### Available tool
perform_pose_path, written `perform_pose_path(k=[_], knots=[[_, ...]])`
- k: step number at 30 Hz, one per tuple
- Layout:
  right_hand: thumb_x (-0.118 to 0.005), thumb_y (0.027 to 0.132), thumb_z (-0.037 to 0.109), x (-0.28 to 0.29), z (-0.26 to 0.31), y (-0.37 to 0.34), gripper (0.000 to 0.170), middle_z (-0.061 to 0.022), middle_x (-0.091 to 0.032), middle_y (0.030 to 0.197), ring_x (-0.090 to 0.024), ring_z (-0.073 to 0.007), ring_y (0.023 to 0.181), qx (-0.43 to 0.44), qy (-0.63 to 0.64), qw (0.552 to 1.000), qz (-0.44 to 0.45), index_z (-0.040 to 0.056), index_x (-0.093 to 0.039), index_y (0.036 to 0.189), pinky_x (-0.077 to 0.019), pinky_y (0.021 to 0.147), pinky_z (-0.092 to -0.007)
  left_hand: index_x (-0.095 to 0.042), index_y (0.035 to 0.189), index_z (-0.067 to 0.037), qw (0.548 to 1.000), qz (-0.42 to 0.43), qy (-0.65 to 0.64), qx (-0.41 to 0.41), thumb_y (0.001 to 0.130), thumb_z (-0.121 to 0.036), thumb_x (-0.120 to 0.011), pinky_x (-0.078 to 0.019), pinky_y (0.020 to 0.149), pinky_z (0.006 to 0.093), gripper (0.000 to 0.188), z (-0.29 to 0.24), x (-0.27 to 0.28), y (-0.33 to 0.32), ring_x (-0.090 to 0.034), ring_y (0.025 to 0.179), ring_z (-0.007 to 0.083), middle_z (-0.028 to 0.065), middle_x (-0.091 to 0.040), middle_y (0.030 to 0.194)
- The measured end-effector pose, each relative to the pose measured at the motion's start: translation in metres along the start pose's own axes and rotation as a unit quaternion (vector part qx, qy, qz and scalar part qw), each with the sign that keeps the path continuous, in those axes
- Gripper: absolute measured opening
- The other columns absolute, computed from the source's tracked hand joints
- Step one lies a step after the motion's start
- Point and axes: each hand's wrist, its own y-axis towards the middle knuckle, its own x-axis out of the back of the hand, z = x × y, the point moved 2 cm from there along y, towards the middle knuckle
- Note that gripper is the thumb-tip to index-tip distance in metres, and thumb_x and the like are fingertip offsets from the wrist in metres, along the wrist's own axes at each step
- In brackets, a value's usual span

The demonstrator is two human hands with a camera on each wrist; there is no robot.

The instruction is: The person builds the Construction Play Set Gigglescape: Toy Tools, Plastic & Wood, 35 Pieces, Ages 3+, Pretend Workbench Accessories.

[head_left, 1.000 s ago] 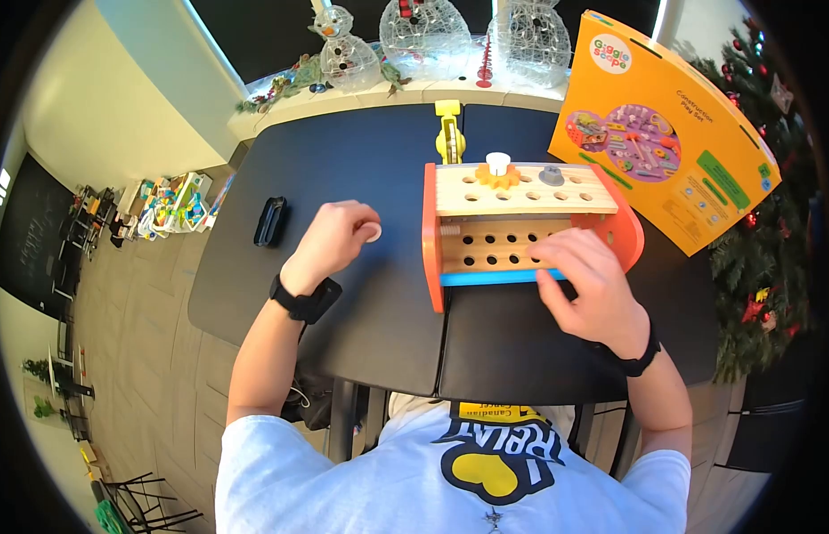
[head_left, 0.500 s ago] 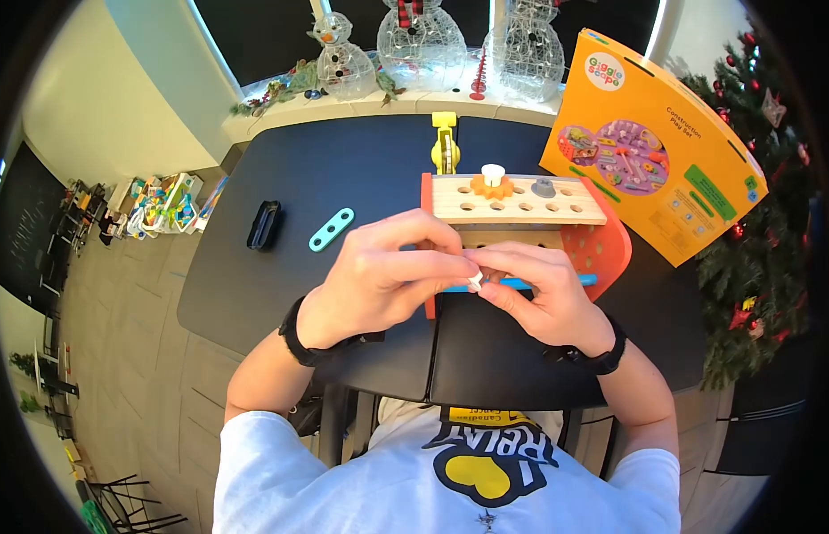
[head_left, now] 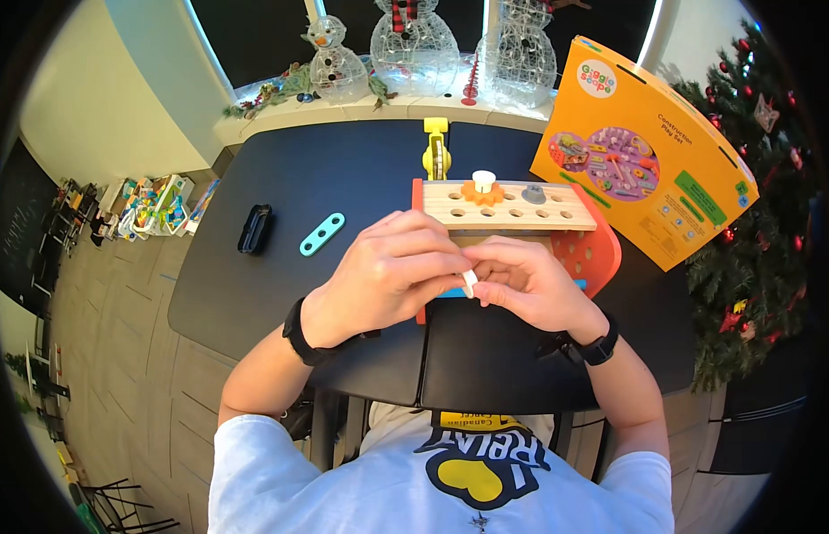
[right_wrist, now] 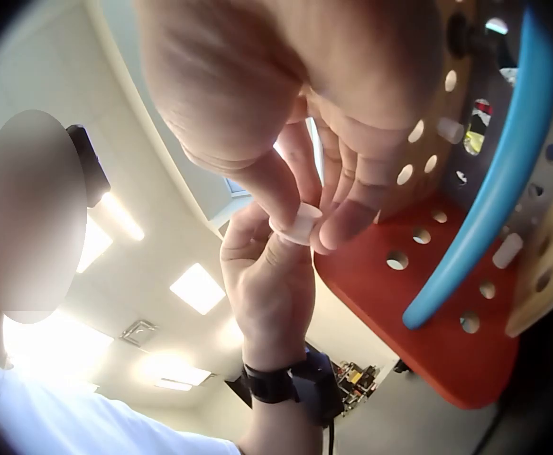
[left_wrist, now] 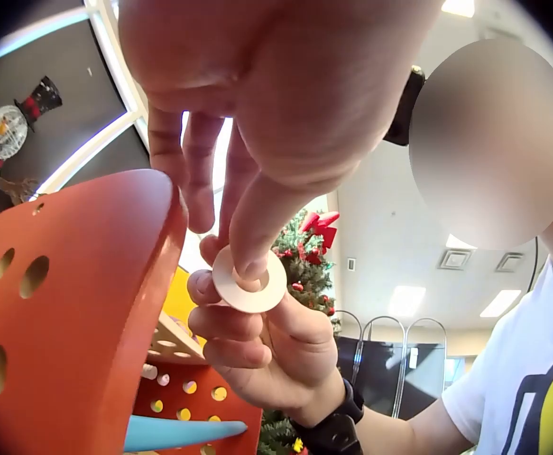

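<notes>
In front of the toy workbench (head_left: 521,216), my two hands meet at a small white ring (left_wrist: 235,295). My left hand (head_left: 388,271) pinches it, the thumb against its hole in the left wrist view. My right hand (head_left: 535,285) holds the ring's other side between thumb and fingers; the right wrist view shows the ring (right_wrist: 300,225) edge-on. The bench has a holed wooden top, red side panels and a blue bar (right_wrist: 490,204). On its top sit an orange gear (head_left: 482,193) with a white bolt head (head_left: 483,180) and a grey piece (head_left: 533,194).
A teal three-hole strip (head_left: 322,234) and a black case (head_left: 255,230) lie on the left of the black table (head_left: 227,285). A yellow toy piece (head_left: 436,151) stands behind the bench. The orange box (head_left: 646,151) leans at the back right, near a decorated tree (head_left: 744,294).
My left hand has come right from over the table with the white ring, uncovering the teal strip. My right hand has left the bench's lower board and met it; both now hold the ring.
</notes>
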Motion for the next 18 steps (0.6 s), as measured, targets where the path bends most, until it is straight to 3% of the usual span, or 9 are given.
perform_pose_path(k=[3, 6, 7, 10, 11, 12, 14, 15, 18], knots=[[-0.071, 0.094, 0.004, 0.004, -0.003, 0.005, 0.030, -0.0118, -0.069, 0.095, -0.070, -0.0226, 0.086, 0.078, -0.299, 0.951, 0.001, -0.0001, -0.068, 0.123, -0.0553, 0.076, -0.0348, -0.076, 0.098, -0.004, 1.000, -0.018, 0.011, 0.013, 0.079, -0.013, -0.087, -0.0572, 0.079, 0.0389, 0.024, 0.007, 0.014, 0.000, -0.070, 0.090, 0.0288, 0.0088, -0.075, 0.095], [-0.069, 0.091, 0.003, 0.004, -0.010, 0.008, 0.021, -0.0160, -0.068, 0.097, -0.069, -0.0316, 0.086, 0.041, -0.355, 0.934, -0.022, 0.0007, -0.068, 0.112, -0.0544, 0.075, -0.0396, -0.075, 0.095, -0.003, 0.988, -0.053, -0.013, 0.141, 0.085, -0.011, -0.082, -0.0551, 0.079, 0.0349, 0.014, 0.032, 0.026, -0.013, -0.069, 0.089, 0.0252, 0.0111, -0.073, 0.097], [-0.069, 0.092, 0.005, 0.005, -0.014, 0.010, 0.019, -0.0156, -0.069, 0.094, -0.070, -0.0312, 0.085, 0.038, -0.372, 0.927, -0.028, 0.0003, -0.067, 0.110, -0.0545, 0.075, -0.0396, -0.074, 0.097, -0.001, 0.970, -0.063, -0.037, 0.230, 0.094, -0.014, -0.076, -0.0540, 0.079, 0.0323, 0.013, 0.043, 0.026, -0.021, -0.067, 0.089, 0.0191, 0.0089, -0.073, 0.097], [-0.068, 0.093, 0.006, 0.004, -0.025, 0.019, 0.015, -0.0154, -0.069, 0.087, -0.071, -0.0315, 0.085, 0.017, -0.406, 0.913, -0.038, -0.0007, -0.065, 0.105, -0.0548, 0.077, -0.0407, -0.072, 0.104, 0.000, 0.892, -0.051, -0.153, 0.423, 0.101, -0.021, -0.069, -0.0537, 0.078, 0.0307, 0.021, 0.082, 0.009, -0.052, -0.065, 0.091, 0.0139, 0.0064, -0.072, 0.099], [-0.067, 0.093, 0.006, 0.003, -0.026, 0.022, 0.014, -0.0159, -0.070, 0.087, -0.071, -0.0325, 0.086, -0.001, -0.406, 0.913, -0.037, -0.0012, -0.064, 0.105, -0.0548, 0.078, -0.0419, -0.069, 0.112, 0.001, 0.877, -0.012, -0.154, 0.455, 0.106, -0.029, -0.064, -0.0532, 0.077, 0.0295, 0.031, 0.087, 0.002, -0.060, -0.064, 0.092, 0.0116, 0.0049, -0.071, 0.101], [-0.066, 0.093, 0.005, 0.002, -0.028, 0.026, 0.013, -0.0164, -0.070, 0.087, -0.071, -0.0336, 0.087, -0.019, -0.405, 0.913, -0.036, -0.0016, -0.064, 0.104, -0.0547, 0.079, -0.0431, -0.069, 0.118, 0.002, 0.872, 0.003, -0.154, 0.464, 0.103, -0.044, -0.066, -0.0547, 0.072, 0.0291, 0.049, 0.094, -0.007, -0.072, -0.065, 0.081, 0.0137, 0.0086, -0.073, 0.095], [-0.065, 0.092, 0.004, 0.002, -0.034, 0.036, 0.014, -0.0190, -0.071, 0.090, -0.071, -0.0360, 0.089, -0.065, -0.414, 0.908, -0.013, -0.0026, -0.062, 0.105, -0.0544, 0.082, -0.0445, -0.067, 0.123, 0.003, 0.841, 0.024, -0.197, 0.504, 0.104, -0.055, -0.059, -0.0573, 0.076, 0.0308, 0.061, 0.097, -0.024, -0.090, -0.067, 0.086, 0.0164, 0.0117, -0.072, 0.101], [-0.064, 0.092, 0.004, 0.004, -0.038, 0.040, 0.015, -0.0203, -0.071, 0.092, -0.071, -0.0371, 0.090, -0.089, -0.418, 0.904, -0.001, -0.0031, -0.062, 0.105, -0.0542, 0.083, -0.0452, -0.064, 0.127, 0.006, 0.827, 0.037, -0.216, 0.518, 0.104, -0.060, -0.054, -0.0581, 0.085, 0.0331, 0.070, 0.098, -0.029, -0.095, -0.069, 0.098, 0.0198, 0.0142, -0.072, 0.108], [-0.064, 0.091, 0.002, 0.006, -0.054, 0.047, 0.016, -0.0245, -0.071, 0.098, -0.070, -0.0408, 0.094, -0.034, -0.455, 0.889, -0.031, -0.0041, -0.062, 0.105, -0.0543, 0.084, -0.0460, -0.063, 0.130, 0.008, 0.817, 0.010, -0.262, 0.514, 0.105, -0.060, -0.053, -0.0567, 0.091, 0.0339, 0.074, 0.096, -0.039, -0.100, -0.068, 0.108, 0.0218, 0.0157, -0.072, 0.112]])
